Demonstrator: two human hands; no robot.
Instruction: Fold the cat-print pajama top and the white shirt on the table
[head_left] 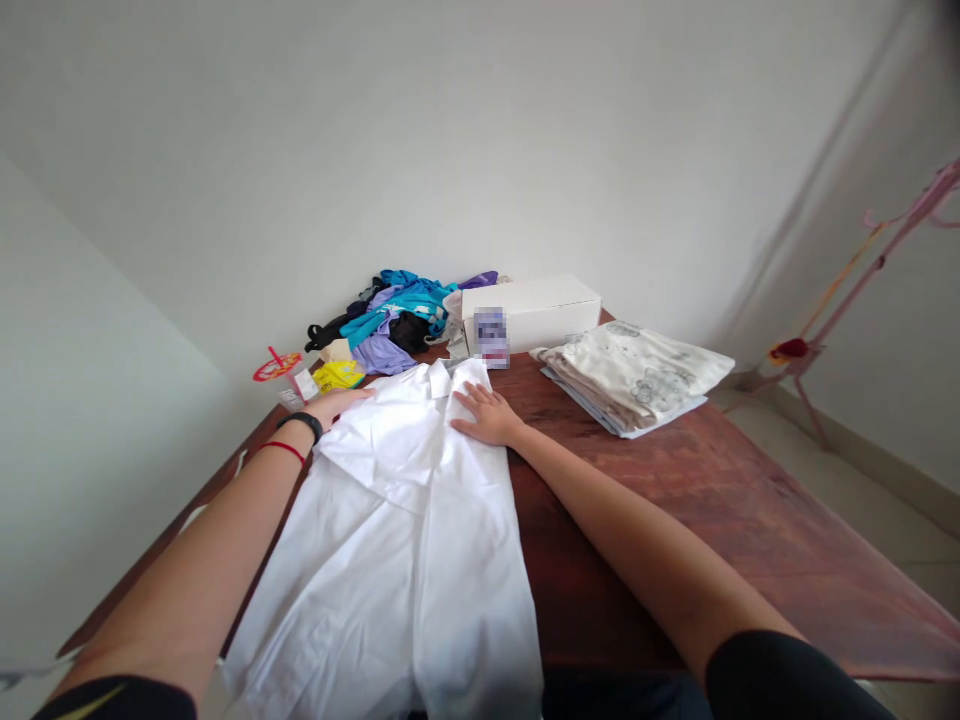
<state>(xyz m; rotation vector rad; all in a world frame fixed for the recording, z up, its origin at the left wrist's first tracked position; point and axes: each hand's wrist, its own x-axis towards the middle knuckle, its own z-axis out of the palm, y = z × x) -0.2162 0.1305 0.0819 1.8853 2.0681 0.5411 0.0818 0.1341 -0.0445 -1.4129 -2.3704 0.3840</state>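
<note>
A white shirt (pixel 405 530) lies spread on the reddish-brown table (pixel 675 520), collar pointing away from me. My left hand (pixel 337 402) rests flat on the shirt's left shoulder, fingers stretched out; a black band and a red string circle that wrist. Flat on the right shoulder near the collar lies my right hand (pixel 486 413), fingers spread. Neither hand grips anything.
A stack of folded pale printed clothes (pixel 634 375) sits at the right of the table. A white box (pixel 532 310) stands at the far edge, beside a heap of blue, purple and black clothes (pixel 394 315). A pink rack (pixel 847 300) stands by the right wall.
</note>
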